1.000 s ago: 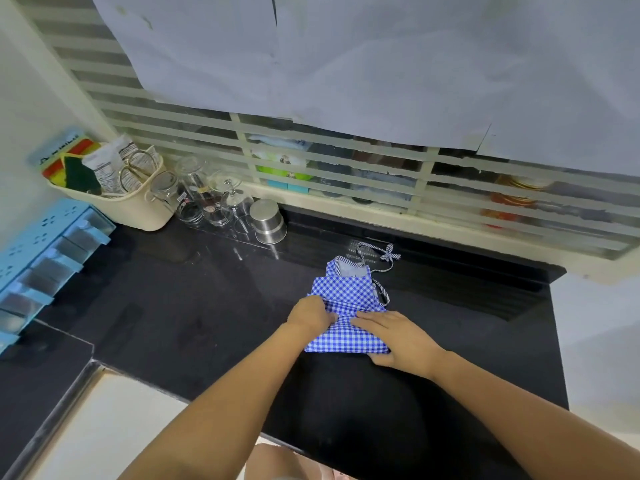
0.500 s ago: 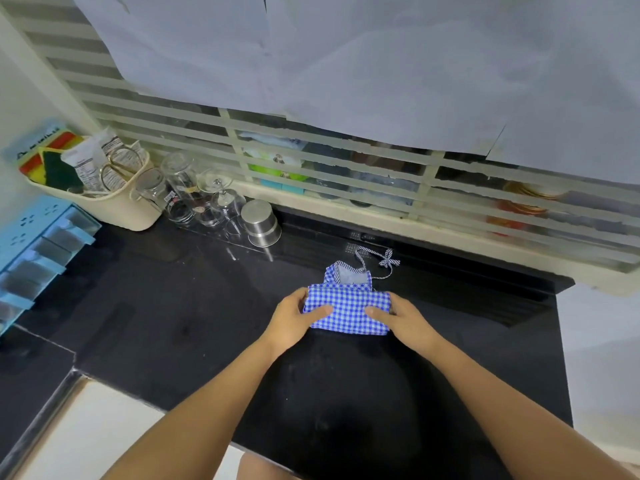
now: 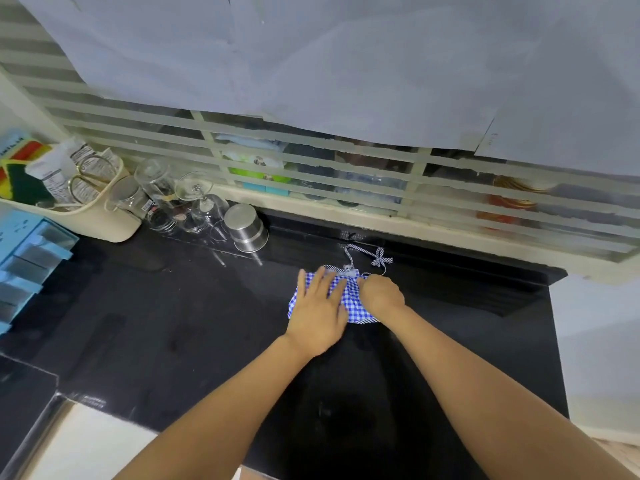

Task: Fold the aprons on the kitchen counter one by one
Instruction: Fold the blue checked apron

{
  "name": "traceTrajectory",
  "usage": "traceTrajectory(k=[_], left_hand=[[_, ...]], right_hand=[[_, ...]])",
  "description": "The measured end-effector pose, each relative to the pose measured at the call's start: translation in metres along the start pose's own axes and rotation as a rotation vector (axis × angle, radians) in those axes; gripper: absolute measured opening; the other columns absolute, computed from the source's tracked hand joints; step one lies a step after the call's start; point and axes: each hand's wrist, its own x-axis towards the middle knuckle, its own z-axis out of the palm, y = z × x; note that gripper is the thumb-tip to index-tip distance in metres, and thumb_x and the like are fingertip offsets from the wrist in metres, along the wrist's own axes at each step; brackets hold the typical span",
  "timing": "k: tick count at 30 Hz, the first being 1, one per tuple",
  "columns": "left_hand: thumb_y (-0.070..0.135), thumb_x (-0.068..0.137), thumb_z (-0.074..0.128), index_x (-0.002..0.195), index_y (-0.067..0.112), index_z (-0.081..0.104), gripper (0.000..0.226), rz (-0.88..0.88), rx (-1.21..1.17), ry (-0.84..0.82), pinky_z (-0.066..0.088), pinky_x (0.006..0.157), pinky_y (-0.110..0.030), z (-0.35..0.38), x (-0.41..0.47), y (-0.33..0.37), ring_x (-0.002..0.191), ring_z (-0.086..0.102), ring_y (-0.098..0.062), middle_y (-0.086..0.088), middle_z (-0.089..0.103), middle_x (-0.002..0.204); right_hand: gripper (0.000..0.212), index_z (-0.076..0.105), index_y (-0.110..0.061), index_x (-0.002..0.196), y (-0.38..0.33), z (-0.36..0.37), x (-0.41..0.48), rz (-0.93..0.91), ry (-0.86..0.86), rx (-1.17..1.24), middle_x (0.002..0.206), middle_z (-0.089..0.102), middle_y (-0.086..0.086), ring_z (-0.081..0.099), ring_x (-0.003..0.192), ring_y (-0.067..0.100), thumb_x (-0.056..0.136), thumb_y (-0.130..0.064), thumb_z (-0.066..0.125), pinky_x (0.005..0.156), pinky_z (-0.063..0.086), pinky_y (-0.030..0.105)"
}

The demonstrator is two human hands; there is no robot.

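Pinning the folded apron flat with left hand, fingers spread, to hold the fold down. Gripping its 3 o'clock edge in curled right hand, probably to tuck. Sitting on counter around 1 o'clock, strap at 12

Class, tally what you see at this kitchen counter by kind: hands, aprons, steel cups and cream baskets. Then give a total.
Hands: 2, the left hand and the right hand
Aprons: 1, the checked apron
Cups: 1, the steel cup
Baskets: 1, the cream basket
Total: 5
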Motion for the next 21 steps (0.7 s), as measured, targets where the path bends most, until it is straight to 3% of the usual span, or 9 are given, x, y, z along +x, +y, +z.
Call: traceTrajectory(k=[2,3,5,8,11,13,16,18,21], left_hand=[[0.038,0.082,0.036,0.146,0.005,0.034,0.072,0.059,-0.044,-0.180,-0.002,0.116,-0.044,-0.004,0.000,-0.002,0.142,0.026,-0.035,-0.020,0.033,0.150],[0.034,0.081,0.047,0.148,0.004,0.031,0.074,0.060,-0.007,-0.212,0.001,0.117,-0.043,-0.001,0.002,-0.005,0.142,0.025,-0.036,-0.022,0.031,0.151],[0.020,0.073,0.067,0.142,0.003,0.041,0.075,0.057,0.051,-0.214,0.023,0.114,-0.046,0.002,0.012,-0.008,0.129,0.044,-0.041,-0.024,0.046,0.138],[0.010,0.076,0.061,0.135,0.007,0.048,0.061,0.005,0.007,-0.225,0.039,0.097,-0.036,-0.013,0.026,-0.006,0.108,0.057,-0.035,-0.015,0.058,0.119],[0.012,0.085,0.053,0.117,0.010,0.055,0.033,-0.161,-0.134,-0.186,0.040,0.077,-0.031,-0.035,0.036,-0.005,0.101,0.060,-0.029,-0.010,0.064,0.112],[0.015,0.083,0.059,0.096,0.008,0.059,0.015,-0.338,-0.335,-0.175,0.038,0.067,-0.029,-0.048,0.036,-0.008,0.087,0.061,-0.029,-0.011,0.068,0.097],[0.011,0.074,0.074,0.081,0.003,0.064,0.015,-0.673,-0.875,-0.148,0.052,0.072,-0.033,-0.057,0.025,-0.006,0.079,0.065,-0.026,-0.009,0.069,0.083],[0.003,0.071,0.077,0.079,0.002,0.067,0.013,-0.847,-1.238,-0.088,0.058,0.078,-0.044,-0.061,0.011,0.004,0.080,0.070,-0.030,-0.014,0.072,0.085],[-0.006,0.076,0.071,0.084,0.000,0.068,0.010,-0.980,-1.577,0.014,0.059,0.066,-0.039,-0.069,-0.007,0.027,0.075,0.070,-0.031,-0.019,0.072,0.086]], right_hand=[[0.041,0.057,-0.005,0.123,-0.002,-0.005,0.004,-0.008,-0.046,-0.028,0.129,0.057,0.015,0.054,0.118,0.031,0.104,-0.031,0.031,0.091,0.043,0.032],[0.039,0.057,-0.004,0.121,-0.002,-0.006,0.005,-0.010,-0.063,-0.034,0.128,0.058,0.015,0.055,0.116,0.031,0.103,-0.028,0.032,0.089,0.043,0.031],[0.037,0.060,-0.003,0.107,0.000,-0.007,0.006,-0.020,-0.098,-0.008,0.117,0.061,0.015,0.057,0.108,0.030,0.103,-0.027,0.032,0.081,0.041,0.029],[0.041,0.050,-0.011,0.072,0.008,-0.007,0.005,-0.009,-0.136,0.264,0.081,0.056,0.009,0.054,0.079,0.024,0.102,-0.037,0.036,0.069,0.037,0.028],[0.040,0.055,-0.009,0.089,0.024,-0.016,-0.016,0.004,-0.089,0.736,0.080,0.062,0.009,0.058,0.068,0.019,0.095,-0.048,0.047,0.064,0.047,0.028],[0.032,0.055,-0.012,0.101,0.037,-0.021,-0.039,-0.089,0.045,0.863,0.084,0.064,0.007,0.058,0.065,0.016,0.093,-0.043,0.055,0.059,0.047,0.024],[0.022,0.056,-0.021,0.102,0.050,-0.020,-0.079,-0.281,0.325,0.837,0.101,0.060,-0.007,0.060,0.082,0.009,0.086,-0.029,0.069,0.066,0.047,0.014],[0.035,0.056,-0.026,0.110,0.049,-0.016,-0.107,-0.422,0.525,0.700,0.114,0.048,-0.012,0.053,0.103,0.004,0.081,-0.022,0.075,0.082,0.044,0.011],[0.047,0.054,-0.023,0.126,0.039,0.001,-0.137,-0.584,0.537,0.535,0.132,0.040,-0.009,0.039,0.124,0.003,0.083,-0.024,0.072,0.104,0.034,0.019]])
